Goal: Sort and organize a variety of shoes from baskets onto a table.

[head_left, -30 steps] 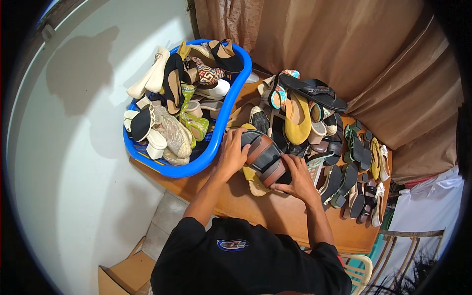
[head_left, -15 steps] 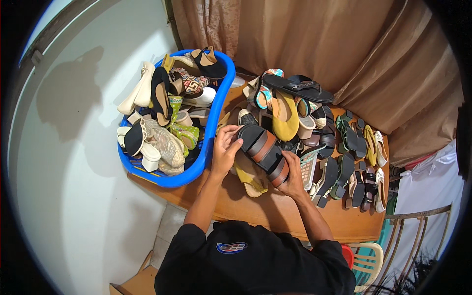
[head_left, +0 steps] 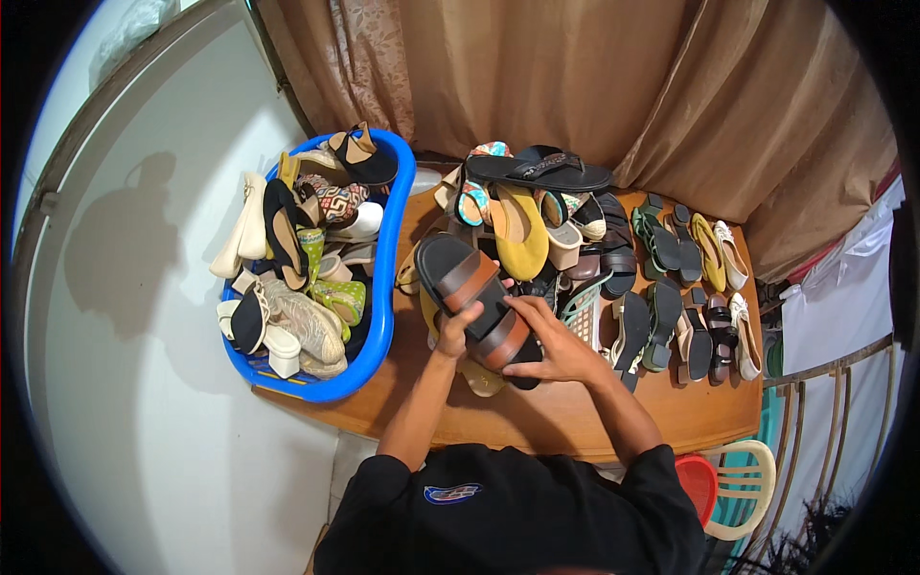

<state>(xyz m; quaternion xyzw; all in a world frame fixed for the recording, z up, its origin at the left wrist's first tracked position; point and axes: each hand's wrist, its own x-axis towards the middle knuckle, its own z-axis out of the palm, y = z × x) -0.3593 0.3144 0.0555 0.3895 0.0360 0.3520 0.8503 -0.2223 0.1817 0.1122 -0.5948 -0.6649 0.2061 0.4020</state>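
Over the front of the table I hold a pair of black slide sandals with brown straps. My left hand (head_left: 454,333) is closed on the upper-left slide sandal (head_left: 447,263), its thumb against the strap. My right hand (head_left: 558,347) grips the lower-right slide sandal (head_left: 505,341), fingers spread across its edge. The two sandals overlap at the middle. Behind them lies a pile of shoes, with a yellow flat shoe (head_left: 519,230) and a black flip-flop (head_left: 541,171) on top. A yellowish shoe (head_left: 482,379) is partly hidden beneath my hands.
At the left, a blue basket (head_left: 381,287) full of mixed shoes stands on the wooden table (head_left: 412,412). Paired shoes (head_left: 661,321) stand in rows on the right, beside a pale plastic basket (head_left: 583,316). Brown curtains (head_left: 537,77) hang behind; a cream chair (head_left: 752,489) is at lower right.
My left hand has shifted from the upper sandal's far end down to its strap side. The sandals have turned to show their insoles more. The whole view has shifted slightly.
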